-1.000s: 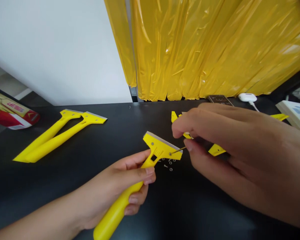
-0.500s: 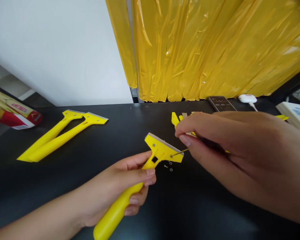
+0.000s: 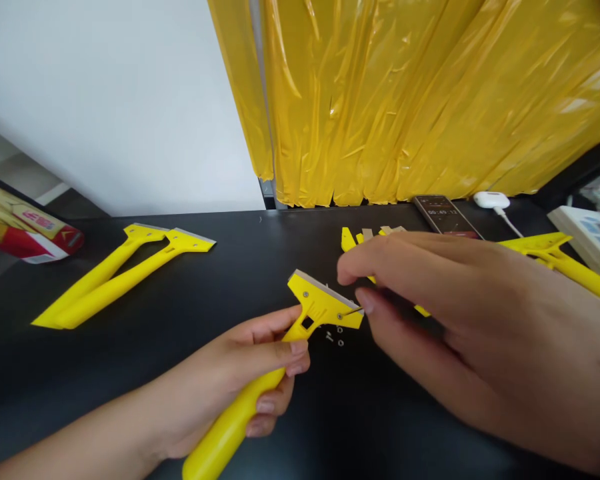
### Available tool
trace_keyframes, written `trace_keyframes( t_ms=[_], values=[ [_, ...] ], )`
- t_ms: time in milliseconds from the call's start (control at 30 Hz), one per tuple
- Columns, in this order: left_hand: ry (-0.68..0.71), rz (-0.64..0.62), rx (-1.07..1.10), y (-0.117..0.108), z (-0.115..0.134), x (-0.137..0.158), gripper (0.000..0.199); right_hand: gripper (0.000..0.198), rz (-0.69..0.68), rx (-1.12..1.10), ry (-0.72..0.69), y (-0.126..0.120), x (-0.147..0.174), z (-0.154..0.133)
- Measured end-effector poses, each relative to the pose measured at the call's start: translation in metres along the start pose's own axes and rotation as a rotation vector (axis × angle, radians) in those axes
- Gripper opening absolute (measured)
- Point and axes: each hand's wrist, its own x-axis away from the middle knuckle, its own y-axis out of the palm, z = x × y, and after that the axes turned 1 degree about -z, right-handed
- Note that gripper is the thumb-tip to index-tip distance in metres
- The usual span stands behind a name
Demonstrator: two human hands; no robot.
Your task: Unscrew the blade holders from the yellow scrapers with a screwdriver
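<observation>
My left hand is closed around the handle of a yellow scraper, holding its head up and to the right. Along the head's top edge runs a blade, and two small screws sit in its face. In my right hand is a screwdriver; only its thin metal shaft shows, the rest hidden by the fingers. Its tip is at the right-hand screw. Just below the scraper head, several tiny screws and nuts lie on the black table.
Two yellow scrapers lie at the left, beside a red and yellow package. More yellow scraper parts are partly behind my right hand. Farther back are a phone, a white earphone case with a cable, and a white box.
My right hand's index finger has lifted and spread away from the thumb. The screwdriver tip stays at the same screw. The scraper shifts only slightly in view.
</observation>
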Motion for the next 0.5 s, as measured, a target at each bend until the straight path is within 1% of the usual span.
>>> trace_keyframes(
  t_ms=[67,200,367,500],
  values=[
    [0.004,-0.012,-0.005,-0.0005,0.0002,-0.0001,0.021,0.023,-0.004,-0.021,-0.023,0.0002,-0.0008,-0.0014],
    [0.011,-0.029,-0.002,-0.0014,-0.0002,-0.0004,0.017,0.014,-0.023,-0.088,-0.034,-0.0008,-0.0006,-0.0022],
    [-0.014,-0.073,-0.030,-0.0016,-0.0023,-0.0003,0.014,0.010,0.094,-0.131,-0.027,0.0003,-0.0018,-0.0026],
    [-0.041,-0.099,-0.039,-0.0023,-0.0028,0.0002,0.011,0.011,0.070,-0.153,-0.067,0.0072,-0.0053,-0.0022]
  ],
)
